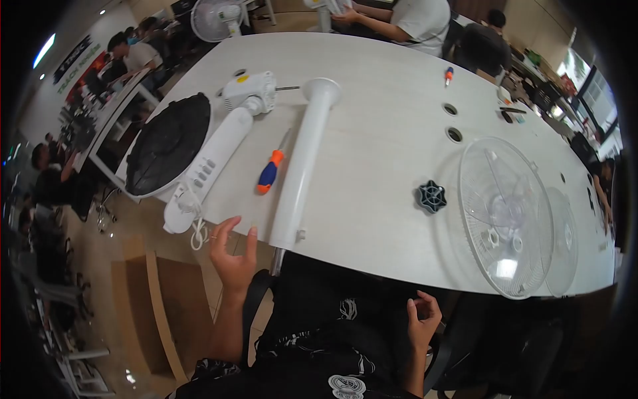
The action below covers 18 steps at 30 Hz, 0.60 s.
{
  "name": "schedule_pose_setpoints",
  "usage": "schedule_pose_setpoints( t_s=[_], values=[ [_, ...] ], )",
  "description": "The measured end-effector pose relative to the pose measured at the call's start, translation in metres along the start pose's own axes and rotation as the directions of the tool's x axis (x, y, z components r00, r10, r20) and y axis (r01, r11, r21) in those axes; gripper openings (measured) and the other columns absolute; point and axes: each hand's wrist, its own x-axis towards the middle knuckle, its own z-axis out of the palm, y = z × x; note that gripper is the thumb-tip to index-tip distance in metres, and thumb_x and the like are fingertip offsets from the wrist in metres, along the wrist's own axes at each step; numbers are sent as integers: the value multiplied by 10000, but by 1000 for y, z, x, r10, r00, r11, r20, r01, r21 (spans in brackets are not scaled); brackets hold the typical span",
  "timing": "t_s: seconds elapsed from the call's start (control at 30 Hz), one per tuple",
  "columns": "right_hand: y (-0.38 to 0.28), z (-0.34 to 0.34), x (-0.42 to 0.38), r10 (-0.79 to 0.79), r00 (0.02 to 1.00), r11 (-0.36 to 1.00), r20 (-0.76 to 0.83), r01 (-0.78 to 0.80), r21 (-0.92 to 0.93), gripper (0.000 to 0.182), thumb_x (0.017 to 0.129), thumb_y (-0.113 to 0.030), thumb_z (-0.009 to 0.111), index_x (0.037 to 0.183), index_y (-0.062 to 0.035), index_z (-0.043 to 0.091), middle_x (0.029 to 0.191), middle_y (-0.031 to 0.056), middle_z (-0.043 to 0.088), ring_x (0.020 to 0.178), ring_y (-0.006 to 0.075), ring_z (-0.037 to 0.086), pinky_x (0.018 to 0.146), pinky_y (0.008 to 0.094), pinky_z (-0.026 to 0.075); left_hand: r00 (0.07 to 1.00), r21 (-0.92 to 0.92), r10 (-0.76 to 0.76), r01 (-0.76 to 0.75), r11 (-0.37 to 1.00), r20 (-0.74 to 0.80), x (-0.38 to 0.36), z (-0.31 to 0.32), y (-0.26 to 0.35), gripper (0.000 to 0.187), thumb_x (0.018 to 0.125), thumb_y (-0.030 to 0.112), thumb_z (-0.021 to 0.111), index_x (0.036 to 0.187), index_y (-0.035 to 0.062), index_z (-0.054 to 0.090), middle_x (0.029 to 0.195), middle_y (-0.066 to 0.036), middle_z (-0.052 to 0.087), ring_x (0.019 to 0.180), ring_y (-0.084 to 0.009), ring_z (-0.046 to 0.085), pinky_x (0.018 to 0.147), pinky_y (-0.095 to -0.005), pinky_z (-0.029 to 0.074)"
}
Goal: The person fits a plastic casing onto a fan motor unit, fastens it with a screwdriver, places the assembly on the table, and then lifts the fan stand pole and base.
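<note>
My left hand (236, 259) hovers at the table's near edge with thumb and fingers apart, holding nothing. Closest to it are the white fan body with control buttons (216, 156), its cord (199, 234) and the lower end of a white fan pole (302, 173). Between body and pole lies a blue-and-orange screwdriver (270, 174). Below the table edge, over my lap, my right hand (423, 322) is empty, its fingers loosely bent and apart from the thumb. A black round fan base (169, 143) lies left of the body.
On the right are a dark star-shaped knob (432, 197) and a clear fan grille (495, 173), with another grille (565, 246) behind it. A small screwdriver (449, 76) lies farther back. A cardboard box (163, 312) stands at lower left. Across the table a person (415, 26) handles a fan.
</note>
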Motion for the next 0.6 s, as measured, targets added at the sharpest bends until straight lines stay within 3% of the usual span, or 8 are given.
schedule_pose_setpoints(
  t_s=[0.1,0.17,0.23,0.3,0.37,0.43,0.6],
  values=[
    [5,7,9,-13,996,1000,87,14,-15,263,864,-41,752,1109,7,667,783,24,660,698,83,619,669,230,485,996,-37,-60,57,998,-71,-13,3,1,263,829,80,781,1064,-1,693,1082,-132,688,1019,-293,634,888,-395,483],
    [19,10,15,8,993,998,116,-1,-59,261,876,-54,745,1113,17,661,774,31,667,697,79,616,675,228,484,995,-27,21,-24,999,-99,-14,-1,-6,248,826,77,785,1045,3,698,1054,-134,690,997,-293,640,860,-389,492],
    [34,10,20,50,981,997,188,-39,-64,278,885,-83,744,1118,42,658,778,58,687,710,103,628,699,255,499,985,0,2,-2,1000,-171,-14,-6,-16,238,827,81,787,1035,4,700,1034,-132,691,980,-290,642,852,-383,498],
    [56,6,24,59,957,953,285,31,-303,303,887,-106,744,1130,55,660,789,82,704,722,131,641,715,289,513,973,15,-21,25,1000,-229,-14,-13,-28,229,828,84,788,1025,5,702,1014,-130,692,963,-287,644,843,-378,505],
    [87,1,23,64,935,948,349,52,-313,318,889,-138,745,1130,55,669,786,100,711,725,149,649,714,315,520,958,29,-36,46,999,-284,-16,-22,-39,220,830,81,790,1016,7,700,966,-115,688,926,-268,647,825,-363,513],
    [112,-2,25,7,939,909,343,138,-394,321,887,-163,750,1123,43,679,768,100,703,704,144,636,685,320,516,931,52,-66,90,995,-358,-17,-28,-42,210,830,74,792,1006,8,699,950,-104,682,889,-253,648,810,-350,514],
    [118,11,38,53,952,890,303,92,-447,355,871,-233,776,1090,34,696,730,99,684,654,160,613,651,331,509,904,49,-25,51,998,-427,-22,-33,-42,178,833,55,785,983,19,697,912,-96,678,858,-227,646,766,-325,497]
  ],
)
